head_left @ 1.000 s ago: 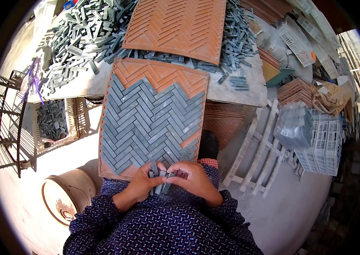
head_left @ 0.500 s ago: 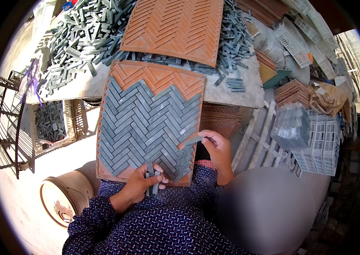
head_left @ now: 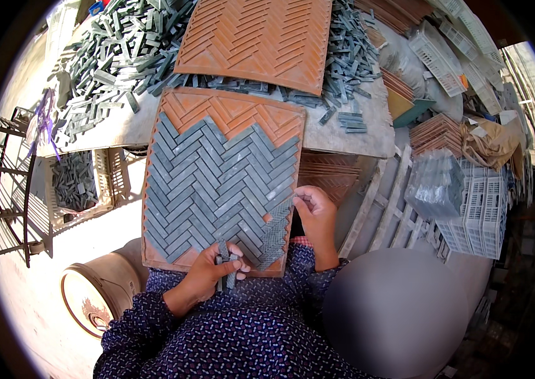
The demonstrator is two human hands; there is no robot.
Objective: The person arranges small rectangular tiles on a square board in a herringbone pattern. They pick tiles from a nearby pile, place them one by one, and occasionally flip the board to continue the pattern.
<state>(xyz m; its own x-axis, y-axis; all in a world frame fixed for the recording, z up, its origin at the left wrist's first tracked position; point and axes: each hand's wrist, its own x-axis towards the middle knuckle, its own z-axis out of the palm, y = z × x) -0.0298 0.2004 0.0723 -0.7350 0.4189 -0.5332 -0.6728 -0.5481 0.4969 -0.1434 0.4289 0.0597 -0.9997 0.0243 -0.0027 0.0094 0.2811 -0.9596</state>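
An orange herringbone mould tray (head_left: 182,100) leans from the table edge toward my lap, filled with grey stone strips (head_left: 204,170) in zigzag rows. At its lower right lies a grey mesh-textured patch (head_left: 273,237) with a jagged edge. My left hand (head_left: 207,271), at the tray's lower edge, is closed around a few loose grey tile strips (head_left: 222,259). Beside the tray's right edge, just above the patch, my right hand (head_left: 316,218) has thumb and fingers pinched together. Whatever might be between those fingertips is too small to make out.
A second orange mould (head_left: 255,44) lies on the table among heaped grey strips (head_left: 128,44). A crate of strips (head_left: 112,183) and a pale bucket (head_left: 100,294) stand left. To the right are a wooden pallet (head_left: 384,208), white crates (head_left: 475,215) and stacked moulds (head_left: 438,134).
My right hand has moved slightly down and left to the tray's edge. The patch's upper end, lifted between its fingers before, now lies lower against the tray. My left hand stays put.
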